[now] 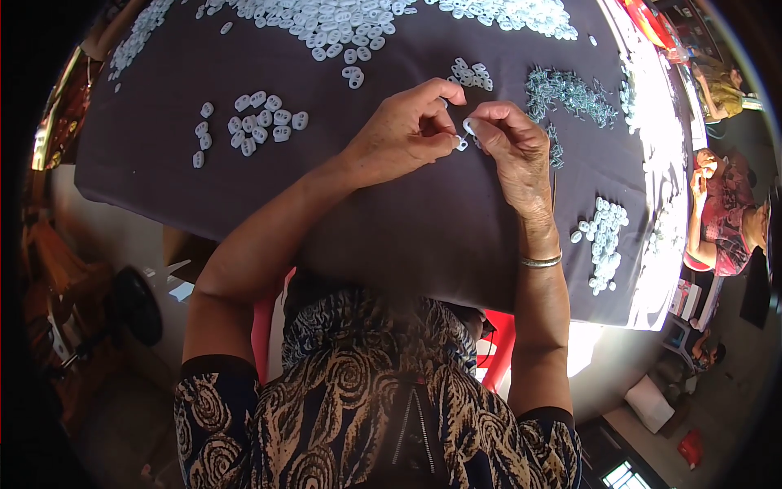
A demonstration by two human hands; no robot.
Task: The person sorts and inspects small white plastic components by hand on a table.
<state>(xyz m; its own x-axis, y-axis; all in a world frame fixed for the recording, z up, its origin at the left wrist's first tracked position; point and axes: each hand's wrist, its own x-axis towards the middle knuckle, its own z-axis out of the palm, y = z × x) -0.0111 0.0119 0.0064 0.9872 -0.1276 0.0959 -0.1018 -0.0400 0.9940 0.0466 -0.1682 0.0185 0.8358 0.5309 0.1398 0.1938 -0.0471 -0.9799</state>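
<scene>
Over the dark tablecloth, my hands meet fingertip to fingertip. My left hand [403, 130] pinches a small white plastic piece [461, 144] between thumb and forefinger. In my right hand [515, 147], thumb and fingers grip another small white piece [468, 126], right beside the first. Whether the two pieces are joined I cannot tell. Just beyond my fingers lies a small cluster of white pieces [472, 75]. To the right of it is a heap of thin greenish metal pins [574, 96], trailing toward my right wrist.
The dark cloth-covered table [391, 236] carries a large heap of white oval pieces [326, 28] at the far side. A looser group [252, 126] lies left, and a small pile [603, 240] sits right of my forearm. People [725, 212] sit beyond the right edge. A black fan [137, 306] stands left.
</scene>
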